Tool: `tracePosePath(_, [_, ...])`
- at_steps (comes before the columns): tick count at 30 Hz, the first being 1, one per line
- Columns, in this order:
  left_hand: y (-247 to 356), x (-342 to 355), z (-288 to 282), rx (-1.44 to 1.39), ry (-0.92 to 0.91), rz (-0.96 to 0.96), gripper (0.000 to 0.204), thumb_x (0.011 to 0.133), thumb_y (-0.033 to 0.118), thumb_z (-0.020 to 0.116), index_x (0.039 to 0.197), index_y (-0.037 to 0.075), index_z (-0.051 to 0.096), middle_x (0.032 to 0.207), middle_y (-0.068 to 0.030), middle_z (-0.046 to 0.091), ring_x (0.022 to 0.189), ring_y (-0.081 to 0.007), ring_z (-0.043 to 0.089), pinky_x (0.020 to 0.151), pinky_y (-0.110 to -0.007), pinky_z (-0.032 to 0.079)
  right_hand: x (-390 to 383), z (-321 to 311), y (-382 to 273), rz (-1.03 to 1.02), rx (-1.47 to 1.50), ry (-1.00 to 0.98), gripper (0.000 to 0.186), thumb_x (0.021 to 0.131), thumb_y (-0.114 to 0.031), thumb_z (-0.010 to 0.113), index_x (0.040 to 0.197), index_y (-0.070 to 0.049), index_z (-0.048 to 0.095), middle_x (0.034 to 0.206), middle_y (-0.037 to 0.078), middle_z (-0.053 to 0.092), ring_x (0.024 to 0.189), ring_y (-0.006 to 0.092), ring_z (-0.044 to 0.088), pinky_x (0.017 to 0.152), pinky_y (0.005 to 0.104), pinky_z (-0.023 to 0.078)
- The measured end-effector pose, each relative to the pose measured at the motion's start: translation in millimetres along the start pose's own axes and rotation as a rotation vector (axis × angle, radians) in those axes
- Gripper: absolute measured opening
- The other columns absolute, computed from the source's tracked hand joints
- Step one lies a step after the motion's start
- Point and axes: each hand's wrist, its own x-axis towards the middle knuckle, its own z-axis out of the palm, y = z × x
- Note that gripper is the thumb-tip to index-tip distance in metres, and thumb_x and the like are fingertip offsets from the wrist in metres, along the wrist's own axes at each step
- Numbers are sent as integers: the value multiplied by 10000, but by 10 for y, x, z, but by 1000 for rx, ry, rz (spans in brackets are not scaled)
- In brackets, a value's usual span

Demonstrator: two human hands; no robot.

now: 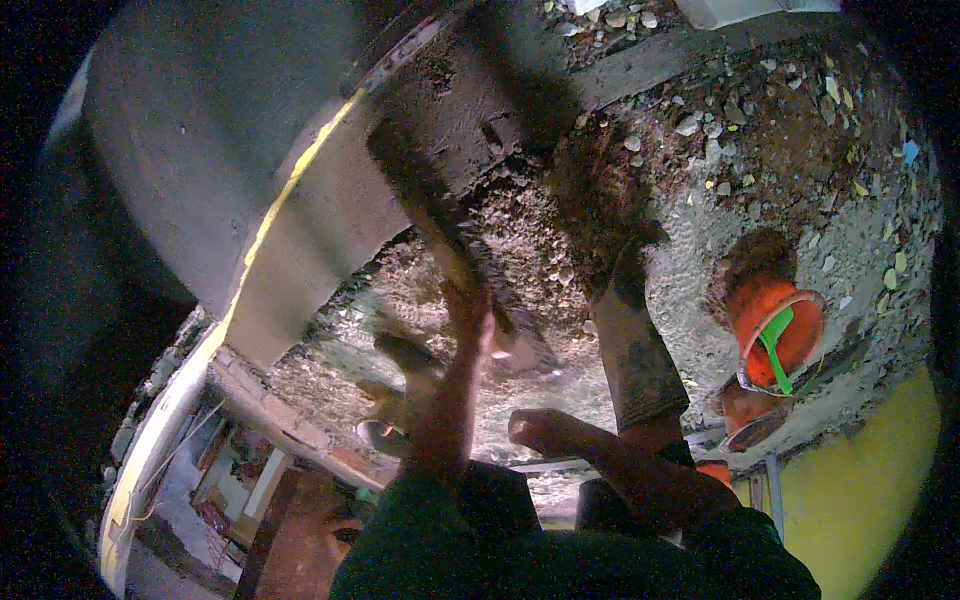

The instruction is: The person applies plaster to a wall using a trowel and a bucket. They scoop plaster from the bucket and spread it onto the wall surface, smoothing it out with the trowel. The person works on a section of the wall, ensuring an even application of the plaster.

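Observation:
My left hand point(474, 312) reaches forward over rough, rubble-strewn ground point(545, 235). Its fingers are wrapped round a long, flat, dark tool point(420, 205), blurred, that slants up and away to the left. Whether it is a board or a trowel I cannot tell. The tool's far end lies over a smooth grey mortar band point(310, 240). Closer to my body, my right hand point(548, 432) hangs with its fingers curled in, and no object shows in it. A muddy boot point(635, 345) stands ahead of my right forearm.
On the right, an orange bucket point(745, 300) lies tilted with a green scoop point(772, 345) inside. Another orange container point(748, 412) is beside it. A yellow line point(290, 190) runs along the grey surface at left. A yellow wall point(860, 490) rises lower right. Loose stones point(720, 125) litter the ground.

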Motion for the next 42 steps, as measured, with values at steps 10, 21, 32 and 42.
tracePosePath(10, [-514,1125,50,724,13,-39,535,873,213,555,1325,9,353,1139,-246,517,993,-356,525,951,-417,393,167,22,-295,361,131,-221,251,907,-275,579,1068,-86,546,897,163,638,844,275,632,769,395,490])
tracePosePath(21, [658,451,409,561,-256,571,506,800,186,591,1240,-23,457,851,-253,615,782,-352,628,711,-467,506,133,-13,-219,343,109,-165,258,904,-287,565,995,-45,558,917,162,610,881,318,598,812,402,472])
tracePosePath(32, [1546,-776,-225,433,-196,454,316,803,230,602,1074,69,586,790,-141,629,659,-319,616,579,-438,497,140,-1282,-561,310,283,847,218,884,-156,582,1042,-8,563,964,103,578,874,270,563,733,392,473])
tracePosePath(42, [2080,-150,260,73,-451,483,342,856,262,570,1147,84,571,959,-171,642,866,-348,622,727,-461,504,-612,-2592,-156,140,515,1201,164,890,-214,585,950,-61,577,791,19,561,714,128,535,632,287,460])
